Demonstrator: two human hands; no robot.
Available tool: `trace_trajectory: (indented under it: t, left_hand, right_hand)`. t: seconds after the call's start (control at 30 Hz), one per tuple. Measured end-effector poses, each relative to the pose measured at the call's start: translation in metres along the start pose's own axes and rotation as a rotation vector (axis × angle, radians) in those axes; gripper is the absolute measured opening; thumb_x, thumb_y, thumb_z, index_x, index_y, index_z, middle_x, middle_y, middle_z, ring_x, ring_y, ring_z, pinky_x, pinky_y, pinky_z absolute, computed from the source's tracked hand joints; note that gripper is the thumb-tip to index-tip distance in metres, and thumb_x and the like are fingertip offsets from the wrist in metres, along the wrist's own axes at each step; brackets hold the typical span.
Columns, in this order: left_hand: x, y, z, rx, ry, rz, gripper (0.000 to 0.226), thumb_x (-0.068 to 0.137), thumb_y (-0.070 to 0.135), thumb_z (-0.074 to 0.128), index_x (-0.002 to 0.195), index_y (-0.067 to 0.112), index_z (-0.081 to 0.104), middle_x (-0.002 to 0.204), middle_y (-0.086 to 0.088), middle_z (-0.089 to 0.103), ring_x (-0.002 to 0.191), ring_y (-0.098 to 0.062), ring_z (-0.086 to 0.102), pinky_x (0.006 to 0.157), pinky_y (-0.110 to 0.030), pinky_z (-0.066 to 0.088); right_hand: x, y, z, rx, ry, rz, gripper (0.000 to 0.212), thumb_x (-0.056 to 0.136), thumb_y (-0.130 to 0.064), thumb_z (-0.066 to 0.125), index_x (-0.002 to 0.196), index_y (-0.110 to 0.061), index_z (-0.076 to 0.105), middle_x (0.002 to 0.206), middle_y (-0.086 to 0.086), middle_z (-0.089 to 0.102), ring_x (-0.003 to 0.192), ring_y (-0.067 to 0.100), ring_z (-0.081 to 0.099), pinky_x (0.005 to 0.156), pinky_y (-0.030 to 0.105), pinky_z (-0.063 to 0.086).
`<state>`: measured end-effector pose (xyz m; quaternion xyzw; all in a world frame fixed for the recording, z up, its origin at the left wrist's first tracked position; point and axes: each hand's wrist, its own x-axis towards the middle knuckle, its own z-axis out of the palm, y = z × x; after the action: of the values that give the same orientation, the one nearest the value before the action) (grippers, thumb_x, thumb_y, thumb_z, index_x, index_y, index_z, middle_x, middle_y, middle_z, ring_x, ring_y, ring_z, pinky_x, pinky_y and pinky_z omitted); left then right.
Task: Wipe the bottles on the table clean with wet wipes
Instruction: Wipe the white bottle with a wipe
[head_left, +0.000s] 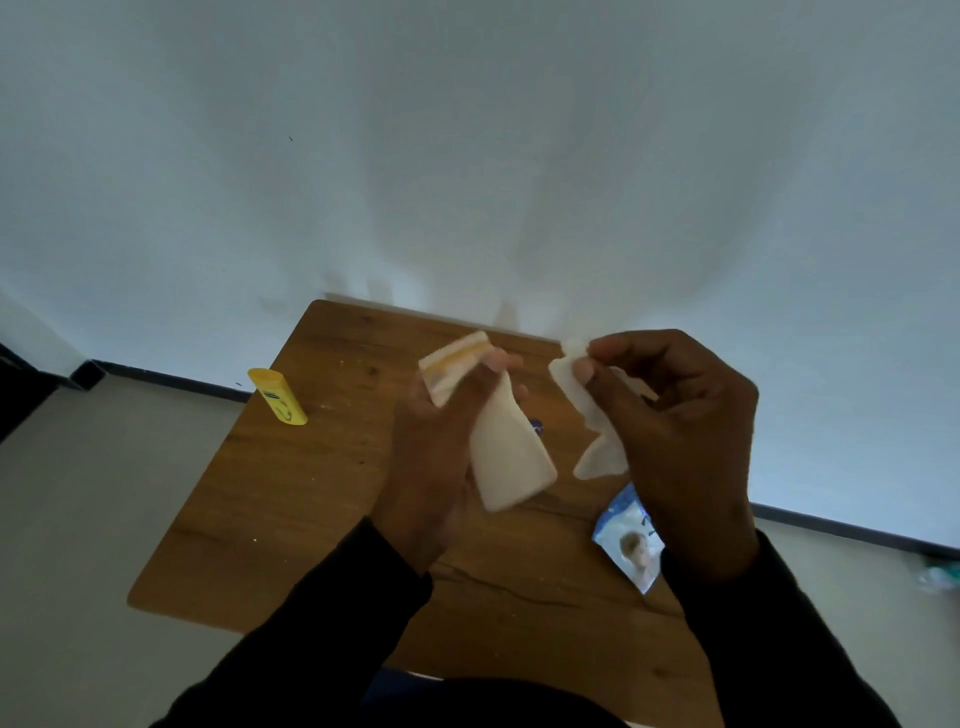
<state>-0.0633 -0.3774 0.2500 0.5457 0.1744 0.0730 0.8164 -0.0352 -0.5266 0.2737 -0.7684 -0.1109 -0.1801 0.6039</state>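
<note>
My left hand (431, 457) grips a white bottle (506, 452) with an orange-striped label, held up above the wooden table (291, 493). My right hand (675, 431) pinches a white wet wipe (592, 415) between thumb and fingers, just right of the bottle and apart from it. The wipe hangs down from my fingers. A yellow bottle (277, 397) stands at the table's far left edge.
A blue and white pack of wet wipes (631, 540) lies on the table's right side, partly hidden by my right wrist. A small dark blue object (536, 425) peeks out behind the white bottle. A white wall rises just past the table's far edge.
</note>
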Motion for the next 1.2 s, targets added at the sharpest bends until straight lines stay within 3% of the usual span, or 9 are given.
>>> trace_trajectory:
  t: [0.13,0.23,0.37,0.53,0.63,0.7,0.93,1.1,1.2]
  left_hand:
    - [-0.004,-0.007,-0.007,0.376,-0.095,0.286,0.038,0.075,0.018,0.081,0.100,0.028,0.054,0.090,0.029,0.070,0.081,0.005,0.067,0.061,-0.013,0.053]
    - [-0.002,-0.013,-0.014,0.411,-0.218,0.415,0.027,0.076,0.020,0.079,0.098,0.022,0.063,0.090,0.012,0.074,0.078,-0.008,0.071,0.062,-0.020,0.056]
    - [0.002,-0.014,-0.017,0.361,-0.325,0.568,0.021,0.080,0.016,0.074,0.098,0.007,0.069,0.088,-0.006,0.073,0.073,-0.019,0.070,0.061,-0.033,0.057]
    - [0.003,-0.012,-0.017,0.378,-0.299,0.592,0.021,0.077,0.017,0.076,0.096,0.022,0.069,0.087,0.003,0.074,0.072,-0.010,0.070,0.063,-0.025,0.057]
    - [0.005,-0.015,-0.019,0.321,-0.321,0.554,0.018,0.076,0.019,0.079,0.093,0.017,0.072,0.084,-0.003,0.075,0.072,-0.020,0.070,0.062,-0.039,0.058]
    - [0.006,-0.017,-0.020,0.330,-0.299,0.530,0.019,0.074,0.021,0.080,0.089,0.012,0.073,0.080,-0.006,0.074,0.068,-0.023,0.070,0.058,-0.041,0.056]
    - [0.004,-0.001,-0.018,0.299,-0.317,0.557,0.018,0.073,0.011,0.079,0.086,0.020,0.072,0.075,0.010,0.074,0.065,-0.006,0.069,0.057,-0.019,0.052]
    - [0.011,0.001,-0.021,0.281,-0.387,0.579,0.012,0.075,0.030,0.081,0.086,0.029,0.076,0.077,0.008,0.075,0.068,-0.012,0.071,0.059,-0.026,0.055]
    - [0.011,0.000,-0.020,0.310,-0.383,0.595,0.014,0.073,0.018,0.079,0.084,0.026,0.073,0.075,0.005,0.074,0.065,-0.011,0.070,0.057,-0.026,0.053]
  right_hand:
    - [-0.005,-0.005,-0.006,0.017,-0.057,0.014,0.013,0.083,-0.003,0.077,0.095,-0.006,0.076,0.091,-0.009,0.075,0.084,0.001,0.072,0.072,0.009,0.052]
    - [-0.015,-0.019,-0.007,-0.002,-0.088,-0.091,0.014,0.082,0.002,0.077,0.092,-0.008,0.075,0.091,-0.008,0.074,0.086,0.003,0.072,0.073,0.010,0.053]
    - [-0.021,-0.028,0.001,-0.075,-0.202,-0.182,0.016,0.080,-0.002,0.081,0.089,-0.014,0.076,0.088,-0.011,0.075,0.085,0.009,0.072,0.073,0.026,0.057]
    - [-0.016,-0.021,-0.002,-0.148,-0.162,-0.193,0.017,0.078,-0.003,0.083,0.084,-0.016,0.075,0.085,-0.016,0.072,0.081,0.005,0.070,0.072,0.021,0.055]
    - [-0.018,-0.024,0.000,-0.147,-0.232,-0.233,0.013,0.078,-0.005,0.081,0.084,-0.015,0.075,0.085,-0.013,0.072,0.082,0.006,0.070,0.072,0.022,0.056]
    - [-0.014,-0.023,0.002,-0.165,-0.188,-0.224,0.013,0.078,-0.004,0.081,0.083,-0.014,0.075,0.083,-0.011,0.072,0.081,0.007,0.070,0.071,0.026,0.056]
    - [-0.010,-0.025,-0.006,-0.088,-0.273,-0.257,0.009,0.080,-0.005,0.082,0.080,-0.009,0.074,0.080,-0.009,0.072,0.076,0.007,0.070,0.067,0.016,0.052]
    - [-0.008,-0.030,-0.001,-0.049,-0.329,-0.306,0.016,0.078,0.003,0.081,0.083,-0.010,0.073,0.083,-0.011,0.070,0.079,0.004,0.069,0.070,0.016,0.052]
    - [-0.003,-0.028,0.005,-0.093,-0.297,-0.312,0.014,0.078,0.003,0.082,0.083,-0.008,0.074,0.084,-0.006,0.072,0.082,0.006,0.069,0.071,0.022,0.054]
